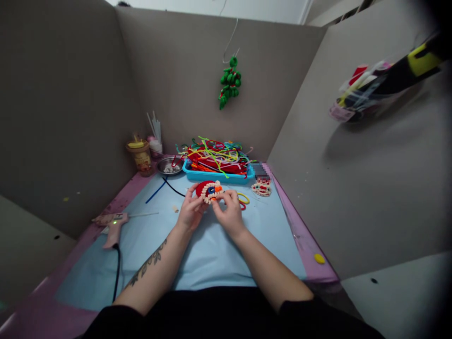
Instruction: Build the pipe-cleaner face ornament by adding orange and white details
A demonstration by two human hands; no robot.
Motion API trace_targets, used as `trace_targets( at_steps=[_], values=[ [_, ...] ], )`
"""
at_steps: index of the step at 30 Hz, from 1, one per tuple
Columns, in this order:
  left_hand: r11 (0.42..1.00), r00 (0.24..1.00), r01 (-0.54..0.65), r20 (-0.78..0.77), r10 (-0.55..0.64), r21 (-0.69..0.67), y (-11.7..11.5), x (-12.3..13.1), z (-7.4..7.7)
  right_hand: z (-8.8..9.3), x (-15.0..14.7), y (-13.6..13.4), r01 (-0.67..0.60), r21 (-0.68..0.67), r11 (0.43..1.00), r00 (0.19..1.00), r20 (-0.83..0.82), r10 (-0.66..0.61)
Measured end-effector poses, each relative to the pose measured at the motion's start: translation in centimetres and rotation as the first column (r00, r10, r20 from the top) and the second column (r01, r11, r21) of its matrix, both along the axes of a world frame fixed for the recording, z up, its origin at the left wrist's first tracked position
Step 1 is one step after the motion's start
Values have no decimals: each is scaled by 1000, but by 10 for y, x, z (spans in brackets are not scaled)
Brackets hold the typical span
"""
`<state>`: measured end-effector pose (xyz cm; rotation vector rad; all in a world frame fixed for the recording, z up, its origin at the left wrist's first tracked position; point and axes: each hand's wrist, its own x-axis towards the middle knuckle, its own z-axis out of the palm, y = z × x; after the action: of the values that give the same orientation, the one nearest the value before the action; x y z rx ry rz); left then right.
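Observation:
Above the middle of the blue table cover, my left hand [191,207] is closed around the left side of a small craft figure [208,191]. The figure has a red top, a cream bobbled edge, a blue eye-like spot and orange parts. At its right side my right hand [229,211] has thumb and forefinger pinched together at the orange part; the fingertips partly hide what they grip. Just behind the right hand lie scissors with yellow and red handles [243,199], partly covered by it. To the right rests a second cream and red craft piece [262,189].
A blue basket [219,177] heaped with coloured pipe cleaners stands at the back, beside a metal bowl [169,166] and a cup [140,157]. A pink glue gun [115,229] lies left, its cord running forward. Grey panels enclose the table; green pieces [230,81] hang behind.

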<state>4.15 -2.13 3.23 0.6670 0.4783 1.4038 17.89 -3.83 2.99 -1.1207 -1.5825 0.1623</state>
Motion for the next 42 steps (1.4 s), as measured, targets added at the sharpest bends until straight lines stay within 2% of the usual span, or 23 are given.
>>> trace_targets(
  at_steps=[14,22,30,42],
  values=[
    [1000,1000,4,-25,-3,26,-4,5,0,-2,-3,4,26,41,999,997,-73,-23],
    [998,999,-14,36,16,-53,1,1,-2,2,3,-3,53,116,992,998,-44,-49],
    [997,999,-9,52,13,-74,1,-1,-2,-7,6,-6,-14,216,976,991,130,-15],
    [999,999,-37,32,38,-36,-1,1,0,-4,4,-7,-5,133,991,979,204,-22]
  ],
)
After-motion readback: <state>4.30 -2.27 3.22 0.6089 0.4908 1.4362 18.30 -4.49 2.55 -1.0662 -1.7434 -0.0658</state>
